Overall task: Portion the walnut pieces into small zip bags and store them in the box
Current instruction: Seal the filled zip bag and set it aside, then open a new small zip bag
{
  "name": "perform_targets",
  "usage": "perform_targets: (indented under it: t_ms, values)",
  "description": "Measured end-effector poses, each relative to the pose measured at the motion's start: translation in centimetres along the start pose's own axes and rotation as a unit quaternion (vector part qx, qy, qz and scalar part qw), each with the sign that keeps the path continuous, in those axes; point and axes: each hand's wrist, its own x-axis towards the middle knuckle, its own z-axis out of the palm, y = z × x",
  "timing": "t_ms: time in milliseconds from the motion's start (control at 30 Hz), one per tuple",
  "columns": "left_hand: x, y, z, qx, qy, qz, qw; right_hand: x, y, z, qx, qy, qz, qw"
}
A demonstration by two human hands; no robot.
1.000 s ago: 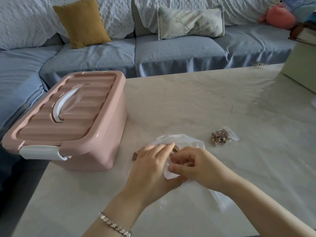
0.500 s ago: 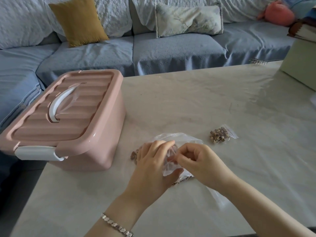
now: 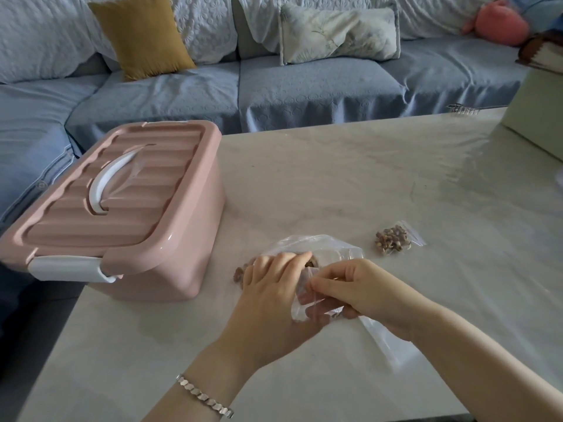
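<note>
A large clear bag of walnut pieces lies on the table in front of me. My left hand reaches into its mouth, fingers bent over the walnut pieces that show brown at its left side. My right hand pinches a small clear zip bag between the two hands; the bag's lower part trails out under my right wrist. A filled small zip bag lies flat to the right. The pink box with a white handle stands shut at the left.
The pale table runs to a blue sofa with a mustard cushion. A light green box sits at the table's far right corner. The pink box overhangs the table's left edge.
My right hand has drawn slightly right and lifted the small bag's mouth toward my left hand. My left hand stays inside the large bag.
</note>
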Motion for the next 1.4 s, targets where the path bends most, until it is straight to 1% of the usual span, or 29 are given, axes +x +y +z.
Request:
perform_targets:
  t_ms: [133,267,367,500,633,700,733,767,800,833,867,900,933,967,1000,1033,1067,1133,1200,1267,1333,1400]
  values:
    - [-0.2,-0.3,0.3,-0.001,-0.016,-0.006,1.0,0.1,0.0,0.3,-0.048,0.025,-0.008,0.999]
    - [0.3,-0.4,0.1,-0.035,0.036,-0.008,0.999,0.0,0.2,0.3,-0.107,-0.023,-0.029,0.994]
    - [0.5,-0.6,0.3,-0.026,0.056,0.024,0.998,-0.4,0.1,0.4,-0.097,-0.065,-0.022,0.993]
    - [0.4,-1.0,0.5,-0.012,0.03,0.047,0.998,-0.4,0.5,0.2,-0.076,-0.078,-0.019,0.994]
    - [0.4,-0.9,0.7,-0.023,0.047,0.042,0.998,-0.2,0.9,-0.2,-0.065,-0.075,-0.004,0.995]
    - [0.5,-0.6,0.7,-0.041,0.054,0.026,0.997,-0.3,0.9,-0.1,-0.063,-0.069,-0.027,0.995]
    - [0.5,-0.5,0.6,-0.052,0.058,0.012,0.997,-0.3,1.0,-0.3,-0.062,-0.049,-0.05,0.996]
    - [0.6,-0.4,0.3,-0.062,0.063,-0.008,0.996,-0.2,1.2,-0.5,-0.059,-0.007,-0.079,0.995]
    - [0.6,-0.4,0.1,-0.068,0.065,-0.031,0.995,0.0,1.5,-1.1,-0.07,0.064,-0.105,0.99]
    - [0.6,-0.5,-0.3,-0.072,0.063,-0.057,0.994,0.1,2.0,-1.8,-0.104,0.144,-0.118,0.977]
    - [0.5,-0.6,-0.5,-0.075,0.06,-0.081,0.992,0.3,2.5,-2.7,-0.164,0.215,-0.103,0.957]
    - [0.4,-0.8,-0.7,-0.078,0.057,-0.1,0.99,0.6,3.1,-3.6,-0.235,0.259,-0.058,0.935]
    - [0.2,-1.0,-0.9,-0.081,0.052,-0.121,0.988,0.8,3.8,-4.4,-0.309,0.268,0.009,0.912]
    - [0.1,-1.2,-1.1,-0.087,0.043,-0.147,0.984,1.1,4.7,-5.0,-0.368,0.248,0.073,0.893]
    - [-0.1,-1.3,-1.2,-0.095,0.033,-0.175,0.979,1.4,5.4,-5.3,-0.4,0.214,0.122,0.883]
    - [-0.2,-1.5,-1.2,-0.103,0.026,-0.199,0.974,1.8,6.0,-5.3,-0.4,0.186,0.149,0.885]
    - [-0.5,-1.8,-1.2,-0.115,0.024,-0.218,0.969,2.0,6.5,-5.1,-0.38,0.166,0.159,0.896]
    - [-1.1,-2.6,-1.0,-0.147,0.016,-0.249,0.957,2.8,7.5,-4.9,-0.325,0.156,0.136,0.923]
    - [-1.8,-3.5,-0.7,-0.176,-0.006,-0.265,0.948,3.5,7.9,-4.8,-0.255,0.171,0.107,0.946]
    - [-2.1,-4.0,-0.4,-0.205,-0.048,-0.272,0.939,3.7,7.7,-4.7,-0.178,0.193,0.089,0.961]
    - [-2.0,-4.3,-0.2,-0.249,-0.097,-0.297,0.917,4.0,7.4,-4.7,-0.09,0.22,0.084,0.968]
    - [-1.8,-5.0,0.1,-0.305,-0.132,-0.321,0.887,3.8,6.9,-4.5,-0.01,0.244,0.056,0.968]
